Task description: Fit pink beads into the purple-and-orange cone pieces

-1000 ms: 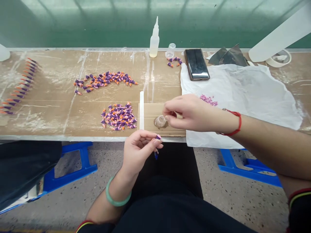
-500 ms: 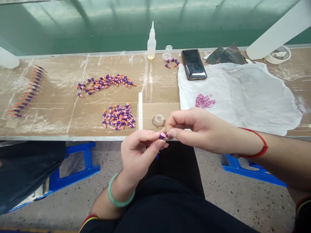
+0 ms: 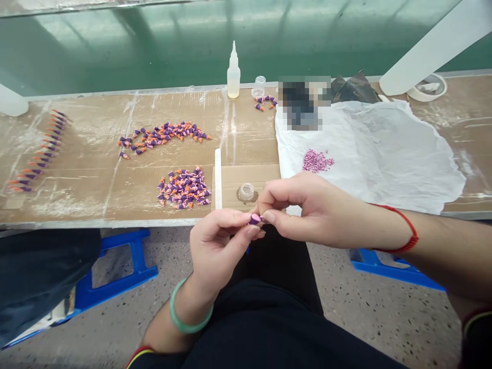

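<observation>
My left hand [image 3: 217,243] pinches a small purple and pink figurine [image 3: 255,219] between thumb and fingertips, just in front of the table edge. At the figurine's right end, my right hand [image 3: 303,210] has thumb and forefinger pressed together; what sits between them is too small to make out. Just beyond the fingers is a small clear glass dish [image 3: 246,192] on a cardboard piece. A white strip [image 3: 218,177] lies left of it. Nearby is a heap of similar purple, pink and orange figurines [image 3: 184,187].
Behind lies a second figurine group [image 3: 165,134]; a slanted row of purple and orange pieces [image 3: 46,151] is at far left. Tiny pink bits [image 3: 317,161] rest on white cloth [image 3: 369,148]. A dropper bottle [image 3: 233,74], clear cup [image 3: 260,87] and tape roll [image 3: 428,88] stand at the back.
The view has shifted slightly, so table things appear a little further left. Both hands keep nearly the same pose around the figurine, which looks turned a little.
</observation>
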Motion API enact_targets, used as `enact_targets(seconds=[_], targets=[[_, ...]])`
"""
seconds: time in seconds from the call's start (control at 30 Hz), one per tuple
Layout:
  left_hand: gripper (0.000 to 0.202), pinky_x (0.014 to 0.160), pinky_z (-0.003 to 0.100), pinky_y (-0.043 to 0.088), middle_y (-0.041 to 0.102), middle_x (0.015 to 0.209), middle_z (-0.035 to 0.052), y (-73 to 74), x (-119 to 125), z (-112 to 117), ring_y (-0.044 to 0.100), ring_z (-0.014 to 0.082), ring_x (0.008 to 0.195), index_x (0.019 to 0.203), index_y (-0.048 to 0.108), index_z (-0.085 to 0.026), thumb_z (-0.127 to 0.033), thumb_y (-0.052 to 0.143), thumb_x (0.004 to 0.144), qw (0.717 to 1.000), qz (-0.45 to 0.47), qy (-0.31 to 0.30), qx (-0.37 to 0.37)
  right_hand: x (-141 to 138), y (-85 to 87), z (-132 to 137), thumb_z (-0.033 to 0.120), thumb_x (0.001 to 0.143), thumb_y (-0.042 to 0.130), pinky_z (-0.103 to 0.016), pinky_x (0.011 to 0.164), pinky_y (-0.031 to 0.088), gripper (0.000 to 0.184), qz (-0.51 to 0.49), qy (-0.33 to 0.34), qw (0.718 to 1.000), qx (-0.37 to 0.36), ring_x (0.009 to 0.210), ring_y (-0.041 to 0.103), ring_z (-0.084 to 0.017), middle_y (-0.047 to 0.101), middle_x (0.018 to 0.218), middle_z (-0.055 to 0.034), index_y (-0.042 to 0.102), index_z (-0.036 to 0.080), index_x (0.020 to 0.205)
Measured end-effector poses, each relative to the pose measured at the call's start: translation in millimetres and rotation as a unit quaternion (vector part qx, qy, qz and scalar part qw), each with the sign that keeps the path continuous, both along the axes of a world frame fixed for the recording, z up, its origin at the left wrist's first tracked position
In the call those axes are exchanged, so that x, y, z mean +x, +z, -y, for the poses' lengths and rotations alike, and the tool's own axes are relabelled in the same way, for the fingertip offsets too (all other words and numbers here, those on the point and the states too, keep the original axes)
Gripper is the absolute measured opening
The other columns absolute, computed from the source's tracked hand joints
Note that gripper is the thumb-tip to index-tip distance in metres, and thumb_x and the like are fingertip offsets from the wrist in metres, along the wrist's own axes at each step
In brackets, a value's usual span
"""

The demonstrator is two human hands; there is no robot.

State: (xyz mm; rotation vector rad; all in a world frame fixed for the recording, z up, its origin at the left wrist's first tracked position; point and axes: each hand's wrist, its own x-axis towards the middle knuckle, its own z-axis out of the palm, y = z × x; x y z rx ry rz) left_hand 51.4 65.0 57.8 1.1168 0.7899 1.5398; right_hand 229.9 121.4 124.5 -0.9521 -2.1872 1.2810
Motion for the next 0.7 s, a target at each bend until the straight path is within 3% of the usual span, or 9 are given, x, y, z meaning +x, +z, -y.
enact_targets(seconds=[0.2, 0.37, 0.6, 0.7], targets=[[0.020, 0.066, 0.015, 0.067, 0.080, 0.085, -0.0018, 0.7, 2.7, 1.3, 0.078, 0.0109, 0.073, 0.093, 0.081, -0.024, -0.007, 0.081, 0.083, 1.000, 0.015, -0.002, -0.006, -1.3, 3.4, 3.0, 0.014, 0.089, 0.055, -0.017, 0.052, 0.041, 0.015, 0.005, 0.007, 0.998, 0.061, 0.054, 0.055, -0.007, 0.067, 0.065, 0.0049, 0.060, 0.018, 0.075], [0.015, 0.064, 0.016, 0.066, 0.080, 0.085, -0.0005, 2.3, 3.6, 1.5, 0.078, 0.0128, 0.073, 0.090, 0.081, -0.023, -0.010, 0.082, 0.083, 1.000, 0.018, 0.010, -0.008, -2.4, 7.3, 5.7, 0.012, 0.089, 0.052, -0.018, 0.051, 0.038, 0.018, 0.023, 0.009, 0.994, 0.110, 0.051, 0.052, -0.006, 0.065, 0.062, 0.0057, 0.058, 0.019, 0.074], [0.011, 0.061, 0.017, 0.065, 0.079, 0.083, 0.0005, 0.2, 5.3, -0.5, 0.077, 0.0128, 0.071, 0.090, 0.080, -0.022, -0.013, 0.081, 0.085, 1.000, -0.005, -0.001, 0.018, 0.5, 7.0, 8.0, 0.012, 0.089, 0.050, -0.023, 0.051, 0.035, 0.019, 0.046, 0.015, 0.991, 0.121, 0.051, 0.052, -0.008, 0.063, 0.062, 0.0040, 0.057, 0.019, 0.073], [0.012, 0.063, 0.019, 0.065, 0.079, 0.085, 0.0011, -2.6, 2.1, -0.8, 0.077, 0.0135, 0.072, 0.092, 0.078, -0.021, -0.012, 0.079, 0.086, 0.997, -0.061, 0.008, 0.038, 5.4, 5.9, 7.6, 0.015, 0.090, 0.050, -0.025, 0.051, 0.037, 0.017, 0.076, 0.012, 0.989, 0.127, 0.054, 0.057, -0.011, 0.067, 0.065, 0.0020, 0.059, 0.020, 0.076]])
